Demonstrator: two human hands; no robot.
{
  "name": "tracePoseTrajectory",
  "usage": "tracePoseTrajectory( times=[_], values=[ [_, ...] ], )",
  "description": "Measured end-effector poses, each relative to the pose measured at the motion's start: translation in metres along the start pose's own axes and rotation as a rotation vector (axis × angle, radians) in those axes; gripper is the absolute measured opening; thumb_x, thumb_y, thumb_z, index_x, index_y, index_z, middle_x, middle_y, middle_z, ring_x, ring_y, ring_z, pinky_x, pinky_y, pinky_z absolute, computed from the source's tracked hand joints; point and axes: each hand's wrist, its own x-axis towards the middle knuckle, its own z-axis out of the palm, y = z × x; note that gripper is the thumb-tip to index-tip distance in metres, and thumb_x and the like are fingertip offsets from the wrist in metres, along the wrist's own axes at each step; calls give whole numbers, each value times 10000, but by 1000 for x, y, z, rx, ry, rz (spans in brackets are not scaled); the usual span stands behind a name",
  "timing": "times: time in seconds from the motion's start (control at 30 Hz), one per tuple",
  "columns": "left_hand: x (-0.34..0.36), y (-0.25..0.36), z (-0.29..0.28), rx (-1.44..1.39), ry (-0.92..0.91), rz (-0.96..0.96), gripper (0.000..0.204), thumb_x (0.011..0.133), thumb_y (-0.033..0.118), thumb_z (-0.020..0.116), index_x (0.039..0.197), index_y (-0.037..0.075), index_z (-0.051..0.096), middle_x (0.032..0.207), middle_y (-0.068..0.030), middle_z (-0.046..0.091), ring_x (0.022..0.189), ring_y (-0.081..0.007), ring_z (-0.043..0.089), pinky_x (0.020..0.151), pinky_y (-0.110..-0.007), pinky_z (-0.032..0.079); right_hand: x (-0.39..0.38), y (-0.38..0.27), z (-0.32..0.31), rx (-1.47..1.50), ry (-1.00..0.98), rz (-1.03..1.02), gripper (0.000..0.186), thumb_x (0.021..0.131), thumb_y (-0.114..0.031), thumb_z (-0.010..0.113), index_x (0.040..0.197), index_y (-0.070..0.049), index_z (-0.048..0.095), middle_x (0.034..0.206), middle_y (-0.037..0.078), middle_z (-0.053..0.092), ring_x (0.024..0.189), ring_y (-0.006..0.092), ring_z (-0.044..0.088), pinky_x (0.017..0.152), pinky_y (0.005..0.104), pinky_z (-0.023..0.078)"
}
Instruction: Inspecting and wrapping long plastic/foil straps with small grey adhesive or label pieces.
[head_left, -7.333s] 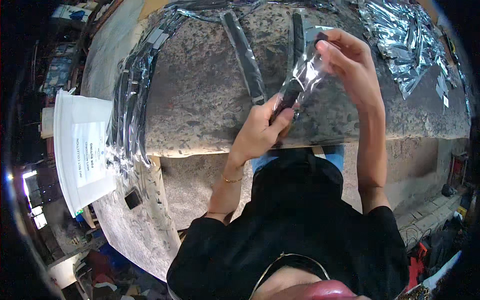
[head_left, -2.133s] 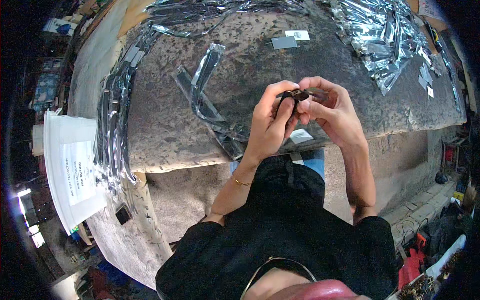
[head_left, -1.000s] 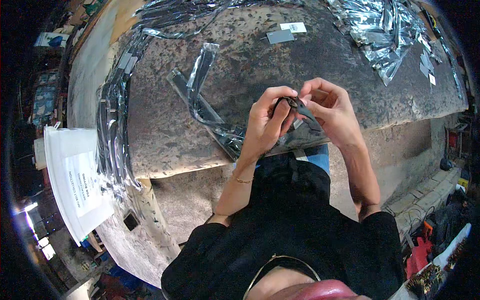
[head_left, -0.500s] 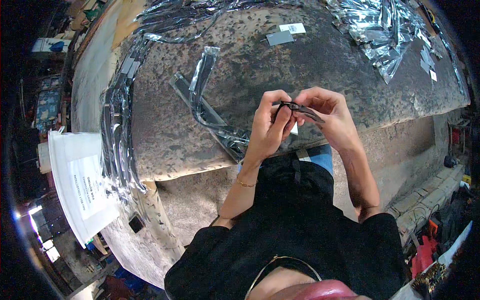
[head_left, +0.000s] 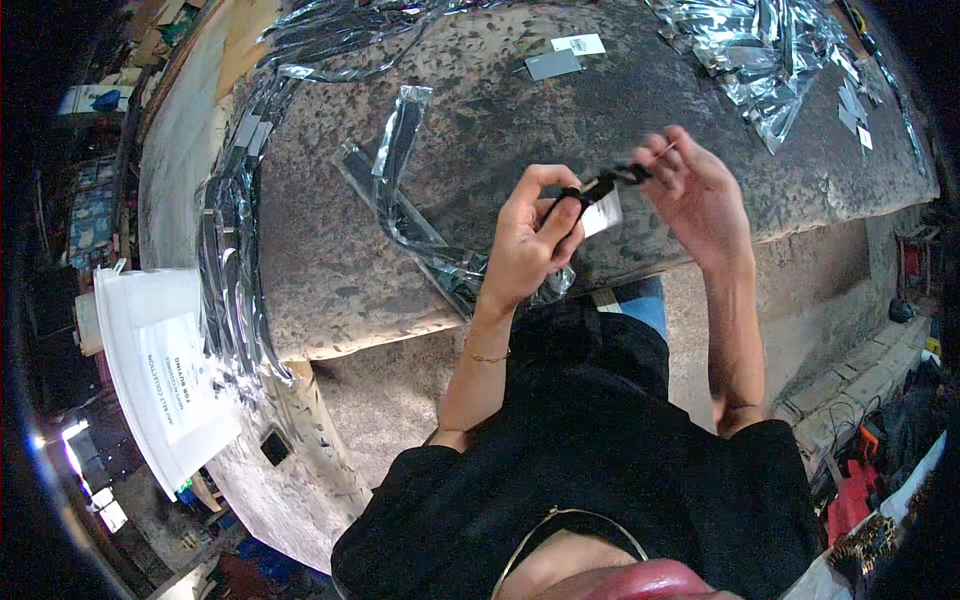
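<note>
My left hand (head_left: 535,235) is closed around a black belt (head_left: 570,200), gripping what looks like its buckle end. A white tag (head_left: 603,213) hangs beside it, just right of the fingers. Crumpled clear plastic shows below this hand, and a plastic-sleeved strap (head_left: 410,225) lies bent on the table to the left. My right hand (head_left: 695,190) is raised to the right with its palm turned inward. A dark, motion-smeared piece (head_left: 630,175) reaches from the left hand to its fingertips; whether they grip it is unclear.
More plastic-wrapped belts (head_left: 235,260) line the table's left edge, and others (head_left: 770,70) are heaped at the far right. A grey card (head_left: 553,64) and a white card (head_left: 580,44) lie at the back. A labelled white bin (head_left: 130,350) stands left of the mottled padded table (head_left: 320,290).
My right hand has moved up and right, away from the left hand. The dark piece between them has swung upward, and the white tag shows more. My left hand keeps its grip.
</note>
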Motion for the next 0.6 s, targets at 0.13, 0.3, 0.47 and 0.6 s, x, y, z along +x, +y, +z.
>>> tracePoseTrajectory(
  times=[0.13,0.3,0.47,0.6],
  values=[
    [6,-4,7,-44,90,76,146,961,146,525,1079,70,483,650,7,488,434,-20,374,382,-178,289,1,-5,-10,107,-171,-63,147,982,-185,468,1017,-45,498,841,17,503,756,116,541,818,322,548],
    [9,-10,13,-86,162,83,139,938,79,537,1067,50,494,825,-40,592,464,2,429,379,-182,341,-4,1,-7,-1,-114,-86,133,985,-173,474,1012,-46,500,785,5,494,672,86,507,631,256,493],
    [3,-3,11,-63,153,36,145,932,57,530,1073,39,498,851,-48,597,448,1,409,370,-179,332,-8,6,5,-806,-17,-214,117,956,-149,533,979,-37,557,767,24,609,644,53,511,573,213,424],
    [2,-5,14,-116,141,22,134,933,53,524,1063,28,504,837,-44,585,432,-3,390,366,-173,320,-11,2,11,-758,14,-32,113,953,-144,527,975,-38,562,740,11,612,645,44,527,576,191,406]
  ],
)
